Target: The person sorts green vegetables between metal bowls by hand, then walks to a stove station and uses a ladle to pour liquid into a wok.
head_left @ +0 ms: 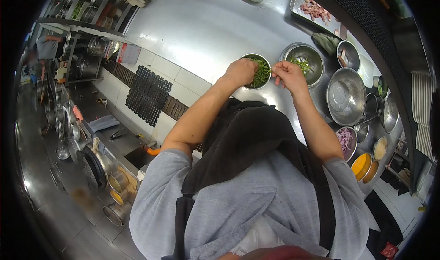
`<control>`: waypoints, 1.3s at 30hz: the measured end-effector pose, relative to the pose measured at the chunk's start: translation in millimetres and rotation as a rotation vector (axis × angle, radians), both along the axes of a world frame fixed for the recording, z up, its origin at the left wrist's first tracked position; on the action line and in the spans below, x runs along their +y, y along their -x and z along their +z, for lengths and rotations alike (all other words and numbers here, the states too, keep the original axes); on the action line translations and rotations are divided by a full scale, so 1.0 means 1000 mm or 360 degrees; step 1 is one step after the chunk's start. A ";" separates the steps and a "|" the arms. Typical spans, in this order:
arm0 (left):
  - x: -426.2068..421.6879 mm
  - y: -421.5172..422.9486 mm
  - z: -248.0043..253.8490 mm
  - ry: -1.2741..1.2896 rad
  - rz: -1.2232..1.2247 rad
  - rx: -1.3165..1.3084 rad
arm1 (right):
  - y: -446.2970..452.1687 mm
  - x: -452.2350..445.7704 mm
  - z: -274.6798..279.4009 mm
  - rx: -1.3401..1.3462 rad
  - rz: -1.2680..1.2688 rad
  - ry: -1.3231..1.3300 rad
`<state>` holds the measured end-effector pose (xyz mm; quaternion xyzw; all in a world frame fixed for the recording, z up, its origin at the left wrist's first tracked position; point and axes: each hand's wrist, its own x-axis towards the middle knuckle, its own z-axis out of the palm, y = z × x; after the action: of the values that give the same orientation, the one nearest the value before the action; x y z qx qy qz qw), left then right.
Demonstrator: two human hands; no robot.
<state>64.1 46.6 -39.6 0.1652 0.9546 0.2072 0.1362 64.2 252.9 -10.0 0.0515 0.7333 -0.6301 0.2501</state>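
Note:
A metal bowl of green strips (pixel 262 73) stands near the counter's front edge. My left hand (pixel 243 72) reaches over its left rim, with the fingertips down in the greens; what they hold is hidden. At the bowl's right rim my right hand (pixel 288 76) has thumb and fingertips pinched together, and anything between them is too small to make out. Just right of that hand sits a wider metal bowl (pixel 316 78) with a few green strips (pixel 302 65) inside.
Right of the bowls are a large steel bowl (pixel 346 96), a bowl of sliced purple onion (pixel 344 140) and orange-filled containers (pixel 361 166). A tray of cut meat (pixel 315 10) lies at the back right. Stacked plates (pixel 420 99) stand far right. Another person (pixel 47 47) is at far left.

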 end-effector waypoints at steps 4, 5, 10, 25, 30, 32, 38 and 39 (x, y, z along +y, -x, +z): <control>-0.013 0.003 0.013 -0.0258 0.0006 0.0011 | 0.001 -0.001 0.001 0.0006 0.0008 -0.0004; -0.015 0.003 0.018 -0.0390 0.0070 -0.0101 | 0.001 -0.002 0.002 0.0004 0.0006 -0.0002; -0.022 0.007 0.024 -0.0678 0.0301 -0.0459 | 0.002 -0.006 0.000 0.0070 0.0062 -0.0052; -0.002 -0.006 0.003 -0.0007 -0.0061 -0.0068 | -0.001 0.000 -0.004 0.0023 0.0020 -0.0059; 0.005 -0.004 -0.010 0.0105 -0.0056 -0.0073 | -0.004 0.004 -0.003 0.0039 -0.0002 -0.0035; 0.003 -0.003 -0.012 0.0133 -0.0044 -0.0069 | -0.005 0.004 -0.005 0.0042 -0.0014 -0.0032; -0.020 0.002 0.004 -0.0374 0.0131 -0.0056 | -0.005 0.002 -0.004 0.0062 -0.0006 -0.0055; -0.024 0.002 0.010 -0.0463 0.0204 -0.0068 | -0.005 0.001 -0.004 0.0052 -0.0002 -0.0045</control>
<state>62.2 22.9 -29.4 0.1175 0.9200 0.3549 0.1178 69.1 254.4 -13.5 0.0453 0.7461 -0.6206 0.2369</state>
